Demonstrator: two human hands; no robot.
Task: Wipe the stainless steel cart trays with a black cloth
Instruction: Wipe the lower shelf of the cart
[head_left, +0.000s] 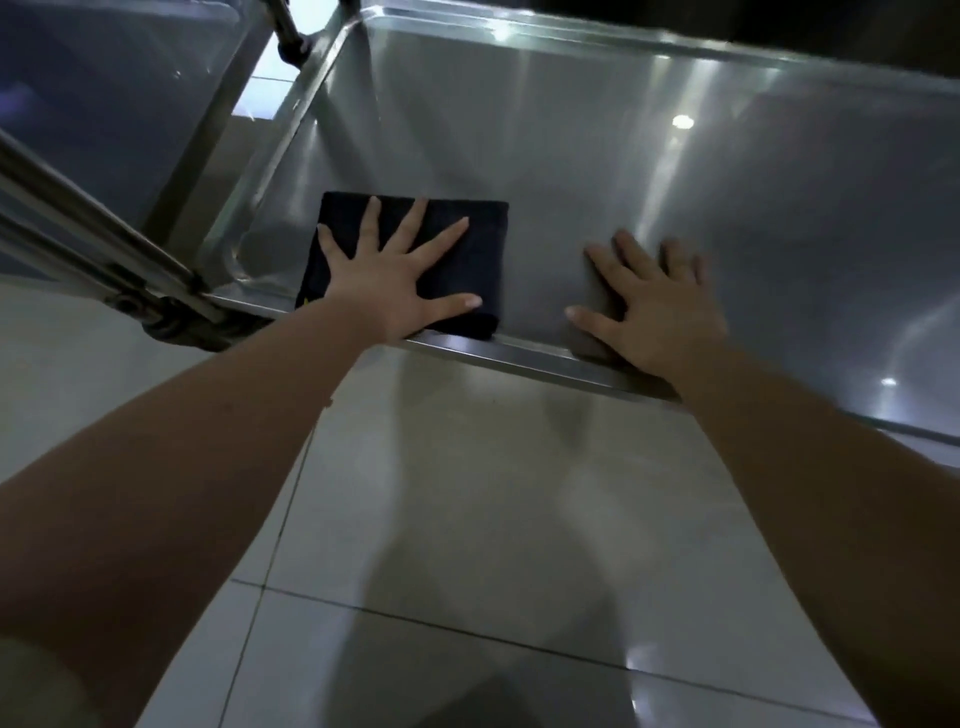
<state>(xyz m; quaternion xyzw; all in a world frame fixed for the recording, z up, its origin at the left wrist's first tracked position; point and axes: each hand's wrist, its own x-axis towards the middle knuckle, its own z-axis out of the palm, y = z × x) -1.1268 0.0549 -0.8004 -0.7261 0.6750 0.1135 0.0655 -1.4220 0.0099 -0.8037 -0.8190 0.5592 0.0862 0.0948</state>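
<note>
A folded black cloth (470, 249) lies flat on the stainless steel cart tray (675, 171), near the tray's front left corner. My left hand (400, 280) presses down on the cloth with its fingers spread straight. My right hand (654, 306) rests flat on the bare tray just right of the cloth, fingers straight, its wrist over the tray's front rim (524, 358). The two hands do not touch each other.
The cart's steel posts and handle bars (98, 244) run along the left, with a corner joint (171, 317) at the tray's front left. A second steel surface (104, 93) shows at the upper left. Glossy floor tiles (493, 519) lie below the tray.
</note>
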